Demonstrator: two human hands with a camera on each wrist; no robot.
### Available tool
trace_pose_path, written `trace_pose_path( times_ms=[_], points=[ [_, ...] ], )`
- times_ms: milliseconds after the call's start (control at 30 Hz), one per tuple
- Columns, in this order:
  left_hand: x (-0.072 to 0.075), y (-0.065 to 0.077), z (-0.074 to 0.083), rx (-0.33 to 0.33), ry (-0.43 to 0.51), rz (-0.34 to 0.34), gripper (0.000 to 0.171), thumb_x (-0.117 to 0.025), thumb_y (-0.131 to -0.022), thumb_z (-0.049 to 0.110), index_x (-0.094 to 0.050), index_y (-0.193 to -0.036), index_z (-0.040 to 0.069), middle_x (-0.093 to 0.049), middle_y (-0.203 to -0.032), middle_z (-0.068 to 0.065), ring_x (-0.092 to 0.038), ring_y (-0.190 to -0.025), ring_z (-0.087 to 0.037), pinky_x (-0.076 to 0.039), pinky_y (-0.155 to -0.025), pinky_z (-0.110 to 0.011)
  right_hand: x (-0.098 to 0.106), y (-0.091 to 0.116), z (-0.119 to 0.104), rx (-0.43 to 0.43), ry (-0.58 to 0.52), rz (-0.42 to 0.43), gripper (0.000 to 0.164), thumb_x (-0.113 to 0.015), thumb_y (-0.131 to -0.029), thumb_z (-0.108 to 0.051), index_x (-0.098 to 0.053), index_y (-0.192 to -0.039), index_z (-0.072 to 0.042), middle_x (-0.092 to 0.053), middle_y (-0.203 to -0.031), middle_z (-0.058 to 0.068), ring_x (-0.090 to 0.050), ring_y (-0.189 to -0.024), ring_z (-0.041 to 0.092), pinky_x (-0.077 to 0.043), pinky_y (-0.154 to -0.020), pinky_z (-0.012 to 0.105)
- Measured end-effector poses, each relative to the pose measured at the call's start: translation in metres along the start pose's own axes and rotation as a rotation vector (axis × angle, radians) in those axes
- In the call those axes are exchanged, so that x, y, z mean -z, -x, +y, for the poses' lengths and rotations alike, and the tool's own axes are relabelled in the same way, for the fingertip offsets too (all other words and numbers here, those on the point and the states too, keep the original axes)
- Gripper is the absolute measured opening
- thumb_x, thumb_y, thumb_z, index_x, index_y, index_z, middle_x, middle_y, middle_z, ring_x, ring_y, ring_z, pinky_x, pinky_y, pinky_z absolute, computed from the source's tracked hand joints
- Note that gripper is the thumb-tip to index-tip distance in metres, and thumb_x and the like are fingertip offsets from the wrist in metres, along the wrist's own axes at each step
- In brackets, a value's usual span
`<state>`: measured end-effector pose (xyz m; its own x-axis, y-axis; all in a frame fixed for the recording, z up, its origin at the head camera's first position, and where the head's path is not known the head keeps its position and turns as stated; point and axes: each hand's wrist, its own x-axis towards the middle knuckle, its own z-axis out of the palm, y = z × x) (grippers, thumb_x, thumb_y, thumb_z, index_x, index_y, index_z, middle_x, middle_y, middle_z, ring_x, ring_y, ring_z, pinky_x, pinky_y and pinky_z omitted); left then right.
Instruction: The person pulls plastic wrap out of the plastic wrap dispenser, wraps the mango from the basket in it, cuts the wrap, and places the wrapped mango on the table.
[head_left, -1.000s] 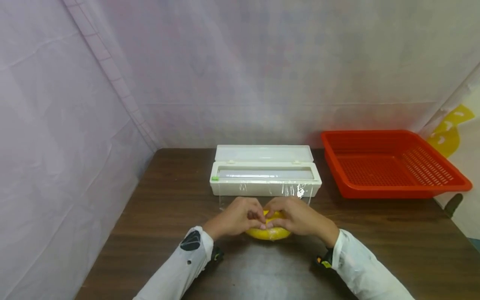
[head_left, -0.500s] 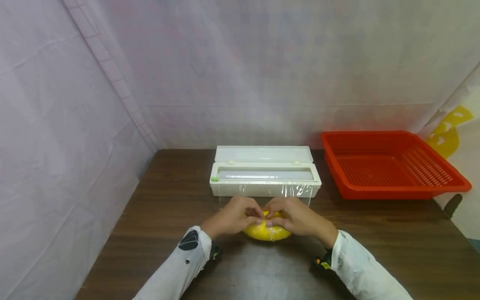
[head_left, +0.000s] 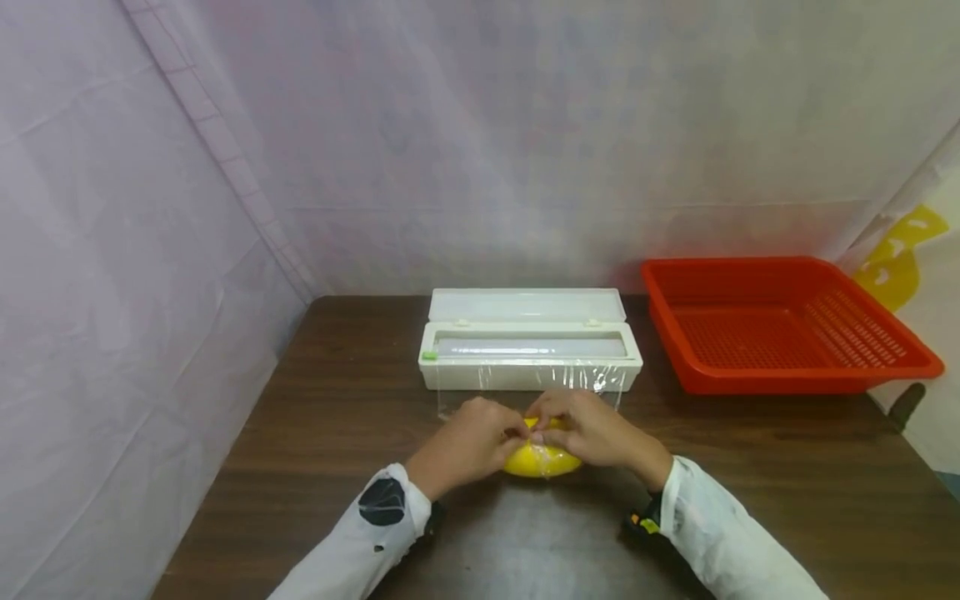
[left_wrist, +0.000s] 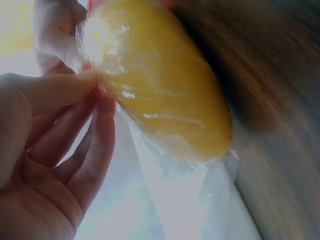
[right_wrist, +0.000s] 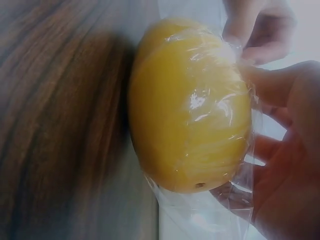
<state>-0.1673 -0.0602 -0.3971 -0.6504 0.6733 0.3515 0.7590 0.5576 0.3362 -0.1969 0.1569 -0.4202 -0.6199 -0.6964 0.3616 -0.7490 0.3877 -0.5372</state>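
A smooth yellow oval fruit [head_left: 542, 461], glossy with clear plastic wrap [right_wrist: 225, 107], lies on the table between both hands. My left hand [head_left: 476, 442] pinches wrap between thumb and fingertips at the fruit's upper side, as the left wrist view shows. From the other side my right hand [head_left: 592, 429] pinches wrap too, its fingertips close to the left ones. Loose film hangs off the fruit's end in the right wrist view. Behind the hands, a white cling film dispenser [head_left: 525, 379] stands with its lid up, a sheet of film hanging over its front.
A red plastic basket [head_left: 795, 382] stands at the back right of the brown wooden table [head_left: 337, 400]. White sheeting [head_left: 480, 150] rises behind the table and along its left side. A yellow shape [head_left: 892, 271] shows on the right wall.
Both hands stay at the fruit while their fingertips shift slightly. The left hand has turned a little, and its thumb now sits higher. The dispenser and basket have not moved.
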Motion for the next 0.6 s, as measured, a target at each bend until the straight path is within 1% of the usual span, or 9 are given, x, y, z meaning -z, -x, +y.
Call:
trace_pose_path(
  times_ms=[100,133,200,333,400,467,600],
  points=[
    [0.0,0.003,0.005,-0.043,-0.071,0.033,0.014,-0.076,-0.083,0.017,-0.08,-0.094,0.009,-0.08,-0.083,-0.002,-0.064,-0.066,-0.008,-0.059,-0.059,-0.022,-0.001,0.001,0.001,-0.019,0.025,0.021,0.004,-0.075,-0.085,-0.016,-0.076,-0.082,-0.019,-0.076,-0.099,-0.002,-0.065,-0.092,0.011,-0.059,-0.08,0.043],
    [-0.001,0.004,0.005,-0.05,-0.094,0.041,0.018,-0.077,-0.082,0.02,-0.08,-0.096,0.009,-0.08,-0.083,-0.003,-0.063,-0.066,-0.008,-0.059,-0.059,-0.023,-0.001,0.001,0.001,-0.021,0.035,0.027,0.004,-0.075,-0.085,-0.016,-0.075,-0.082,-0.018,-0.076,-0.098,-0.002,-0.065,-0.092,0.011,-0.059,-0.08,0.043],
    [-0.001,0.007,0.006,-0.059,-0.123,0.048,0.027,-0.08,-0.079,0.026,-0.079,-0.1,0.01,-0.08,-0.088,-0.003,-0.065,-0.07,-0.01,-0.06,-0.062,-0.026,-0.002,0.001,0.001,-0.027,0.053,0.041,0.004,-0.074,-0.085,-0.016,-0.075,-0.082,-0.018,-0.077,-0.098,-0.001,-0.065,-0.091,0.011,-0.059,-0.079,0.042],
    [-0.005,0.013,0.004,-0.079,-0.19,0.039,0.048,-0.084,-0.072,0.039,-0.075,-0.111,0.013,-0.076,-0.104,-0.003,-0.066,-0.089,-0.015,-0.06,-0.077,-0.033,-0.003,0.001,0.002,-0.044,0.068,0.052,0.004,-0.072,-0.087,-0.017,-0.074,-0.084,-0.018,-0.077,-0.099,-0.001,-0.065,-0.092,0.012,-0.059,-0.078,0.043],
    [-0.007,0.015,0.002,-0.086,-0.203,0.028,0.056,-0.085,-0.071,0.04,-0.072,-0.118,0.013,-0.072,-0.111,-0.003,-0.063,-0.096,-0.017,-0.058,-0.081,-0.036,-0.002,0.001,0.002,-0.051,0.061,0.057,0.005,-0.07,-0.089,-0.016,-0.074,-0.085,-0.019,-0.077,-0.101,-0.001,-0.065,-0.092,0.011,-0.059,-0.078,0.043],
    [-0.01,0.016,0.0,-0.093,-0.212,0.023,0.062,-0.085,-0.071,0.037,-0.068,-0.125,0.013,-0.068,-0.115,-0.004,-0.059,-0.102,-0.019,-0.057,-0.084,-0.038,-0.003,0.001,0.002,-0.059,0.049,0.061,0.005,-0.069,-0.09,-0.016,-0.073,-0.087,-0.018,-0.078,-0.102,-0.001,-0.066,-0.093,0.011,-0.059,-0.079,0.044],
    [-0.013,0.018,-0.001,-0.108,-0.237,0.032,0.067,-0.084,-0.073,0.029,-0.062,-0.134,0.012,-0.064,-0.118,-0.007,-0.054,-0.109,-0.022,-0.055,-0.089,-0.041,-0.003,0.001,0.005,-0.071,0.023,0.064,0.007,-0.067,-0.092,-0.014,-0.072,-0.09,-0.018,-0.078,-0.102,0.0,-0.066,-0.094,0.012,-0.059,-0.08,0.045]
  ],
)
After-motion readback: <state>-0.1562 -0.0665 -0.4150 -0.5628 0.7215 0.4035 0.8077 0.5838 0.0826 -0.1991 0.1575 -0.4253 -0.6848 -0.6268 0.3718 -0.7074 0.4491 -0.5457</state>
